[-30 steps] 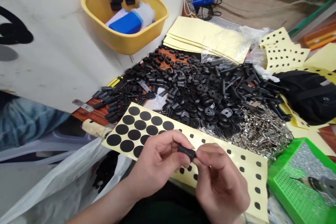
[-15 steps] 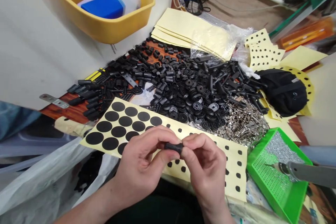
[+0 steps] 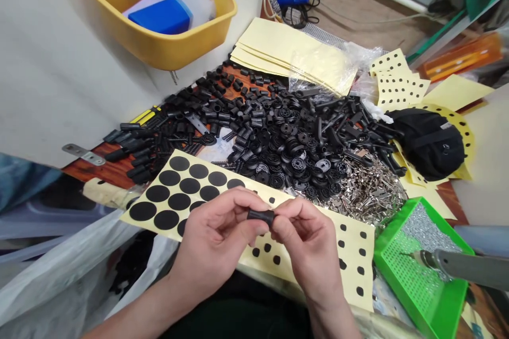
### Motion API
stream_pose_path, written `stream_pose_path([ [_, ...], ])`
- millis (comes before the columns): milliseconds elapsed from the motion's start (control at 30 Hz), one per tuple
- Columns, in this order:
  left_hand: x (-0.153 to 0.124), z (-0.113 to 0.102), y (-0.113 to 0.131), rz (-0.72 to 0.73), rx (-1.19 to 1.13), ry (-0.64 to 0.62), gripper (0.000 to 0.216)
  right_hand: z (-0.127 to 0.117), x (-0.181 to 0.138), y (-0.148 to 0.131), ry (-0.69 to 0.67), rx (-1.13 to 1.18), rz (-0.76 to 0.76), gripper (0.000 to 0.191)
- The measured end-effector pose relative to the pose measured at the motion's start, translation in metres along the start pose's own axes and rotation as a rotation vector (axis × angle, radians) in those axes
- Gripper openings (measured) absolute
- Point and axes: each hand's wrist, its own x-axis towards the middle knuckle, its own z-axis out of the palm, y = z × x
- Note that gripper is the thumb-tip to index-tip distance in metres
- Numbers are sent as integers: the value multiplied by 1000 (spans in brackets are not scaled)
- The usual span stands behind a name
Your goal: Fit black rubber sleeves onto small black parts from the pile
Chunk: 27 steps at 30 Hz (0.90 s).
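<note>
A small black cylindrical plastic part lies level between my two hands. My left hand pinches its left end between thumb and fingers. The thumb and index finger of my right hand close on its right end. Beneath both hands is a pale yellow sticker sheet, with large black discs on its left half and small black dots on its right. Just beyond it spreads a heap of black plastic parts, including tubes, round wheels and levers.
Small metal clips are piled at right. A green basket holds tiny silvery pieces, with a screwdriver-like tool reaching over it. A yellow bin hangs upper left. Yellow sheets and a black cloth item lie behind.
Both hands stay on the black cylindrical part, which has shifted very slightly left and up. My right fingers have moved a little along its end. The whole view has tilted slightly.
</note>
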Motion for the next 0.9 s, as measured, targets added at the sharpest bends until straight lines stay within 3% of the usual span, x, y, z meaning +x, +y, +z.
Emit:
stream_pose_path([
  [133,2,-3,-3,-70,-49,-44,14,3,-4,1,81,-281,-402,17],
  [267,5,-3,3,-80,-5,-111,14,-3,-5,5,52,-385,-560,21],
  [333,5,-1,6,-37,42,-124,15,-7,-5,5,35,-324,-464,16],
  [467,3,4,6,165,191,-115,17,-10,-5,3,34,-45,-104,12],
  [567,1,6,7,212,200,-69,15,-7,-8,5,39,-6,-66,12],
  [633,2,5,9,129,121,-74,13,-5,-11,8,63,-105,-177,9],
  [767,5,1,16,-103,-16,-160,7,-5,-11,12,65,-372,-570,25],
  [900,5,-3,17,-150,-48,-215,9,-10,-7,11,15,-495,-801,32],
])
